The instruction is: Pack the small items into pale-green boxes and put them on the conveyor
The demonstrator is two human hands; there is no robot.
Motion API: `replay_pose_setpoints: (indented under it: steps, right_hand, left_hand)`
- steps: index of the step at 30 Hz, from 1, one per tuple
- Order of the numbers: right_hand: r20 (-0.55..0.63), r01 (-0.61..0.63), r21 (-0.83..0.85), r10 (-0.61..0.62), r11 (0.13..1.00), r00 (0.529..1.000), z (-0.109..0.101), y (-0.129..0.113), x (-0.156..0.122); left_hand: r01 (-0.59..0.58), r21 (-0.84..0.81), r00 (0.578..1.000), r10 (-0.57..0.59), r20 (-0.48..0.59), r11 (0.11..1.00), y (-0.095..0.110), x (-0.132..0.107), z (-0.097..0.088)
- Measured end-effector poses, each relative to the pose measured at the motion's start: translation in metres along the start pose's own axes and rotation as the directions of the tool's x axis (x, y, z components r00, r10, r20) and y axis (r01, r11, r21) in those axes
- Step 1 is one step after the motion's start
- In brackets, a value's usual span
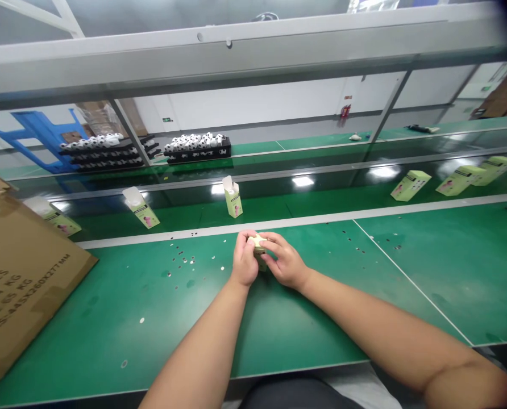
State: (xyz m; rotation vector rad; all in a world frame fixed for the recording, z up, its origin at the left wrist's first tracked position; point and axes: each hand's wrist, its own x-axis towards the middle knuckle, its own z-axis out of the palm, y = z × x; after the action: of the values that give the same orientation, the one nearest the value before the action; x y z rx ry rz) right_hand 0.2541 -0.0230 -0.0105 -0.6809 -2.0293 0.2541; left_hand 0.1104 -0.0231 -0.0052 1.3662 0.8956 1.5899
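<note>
Brown corrugated carton sits at far left, overlapping the green bench mat. Small silver discs lie scattered just left of the hands; a wrist sweep could knock them around. Left hand is curled closed around a small pale-green box, while the right hand is half closed, its fingertips pinching the same box from the other side. The box sits between both hands, partly hidden; contact with the mat is unclear. Risks: a light grip could drop it among the discs, and a hard squeeze could crush the card. Open-flapped green boxes stand along the glossy shelf behind — a stray elbow could topple them.
</note>
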Motion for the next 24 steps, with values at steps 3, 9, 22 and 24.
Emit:
replay_pose_setpoints:
  steps: [3,9,22,24]
  right_hand:
    - [0.005,-0.003,0.030,0.003,1.000,1.000,-0.002,0.000,0.001]
    - [-0.016,-0.179,0.079,0.181,0.981,0.983,0.001,0.002,-0.001]
    - [0.193,-0.243,0.186,0.207,0.952,0.959,-0.023,0.020,0.007]
    - [0.211,-0.240,0.198,0.197,0.950,0.957,-0.024,0.020,0.009]
  left_hand:
    - [0.005,-0.001,1.000,-0.005,-0.017,1.000,-0.001,0.000,0.001]
    - [-0.012,0.151,1.000,0.015,-0.022,0.988,0.003,-0.001,0.003]
    - [-0.544,0.593,0.830,0.280,0.482,0.594,0.044,0.011,-0.014]
    - [-0.563,0.596,0.816,0.270,0.511,0.573,0.046,0.011,-0.016]
